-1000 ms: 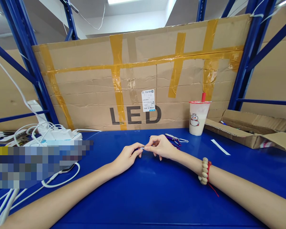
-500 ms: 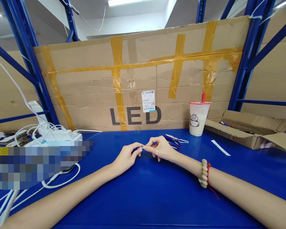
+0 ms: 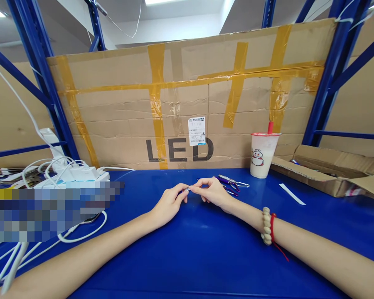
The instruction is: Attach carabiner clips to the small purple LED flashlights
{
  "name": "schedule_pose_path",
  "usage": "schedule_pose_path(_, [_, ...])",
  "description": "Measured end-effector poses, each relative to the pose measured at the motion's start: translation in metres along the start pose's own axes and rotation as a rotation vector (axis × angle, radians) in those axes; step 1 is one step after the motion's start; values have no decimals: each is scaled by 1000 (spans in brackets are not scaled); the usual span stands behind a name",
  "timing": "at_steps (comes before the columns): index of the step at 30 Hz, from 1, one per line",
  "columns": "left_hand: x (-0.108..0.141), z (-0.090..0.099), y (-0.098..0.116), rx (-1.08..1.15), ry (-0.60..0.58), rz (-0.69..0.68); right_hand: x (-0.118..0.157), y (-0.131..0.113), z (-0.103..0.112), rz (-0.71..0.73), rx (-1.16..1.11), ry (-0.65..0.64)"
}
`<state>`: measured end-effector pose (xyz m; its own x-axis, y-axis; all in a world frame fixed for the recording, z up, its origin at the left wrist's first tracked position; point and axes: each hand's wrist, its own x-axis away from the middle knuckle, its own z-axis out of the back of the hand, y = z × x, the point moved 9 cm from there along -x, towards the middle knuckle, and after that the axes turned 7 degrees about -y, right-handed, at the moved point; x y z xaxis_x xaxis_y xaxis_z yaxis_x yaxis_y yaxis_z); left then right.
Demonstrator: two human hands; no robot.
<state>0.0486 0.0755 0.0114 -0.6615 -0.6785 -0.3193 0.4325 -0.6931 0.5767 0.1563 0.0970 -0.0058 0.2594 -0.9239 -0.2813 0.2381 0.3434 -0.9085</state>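
My left hand (image 3: 169,204) pinches a small silvery object (image 3: 187,189) between thumb and fingertips, above the middle of the blue table (image 3: 202,257). The object is too small to name. From the right, my right hand (image 3: 212,192) meets it with thumb and index finger pressed together at its end; whether they grip this object or some other tiny part is hidden. Just behind my right hand lie several purple-handled tools (image 3: 232,182), partly covered by it. A beaded bracelet (image 3: 266,226) and a red cord are round my right wrist.
A drink cup (image 3: 263,158) with a red straw stands at the back right. Beside it are an open cardboard box (image 3: 322,178) and a white strip (image 3: 292,194). White cables and a power strip (image 3: 81,174) crowd the left. Cardboard (image 3: 127,124) walls the back.
The whole view has shifted slightly. Both hands stay together at the small object, which now shows less between the fingertips and looks turned.
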Motion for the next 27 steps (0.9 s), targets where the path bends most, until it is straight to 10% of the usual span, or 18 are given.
schedule_pose_path(27, [2, 7, -7, 11, 98, 25, 6, -19, -12, 66, 24, 23])
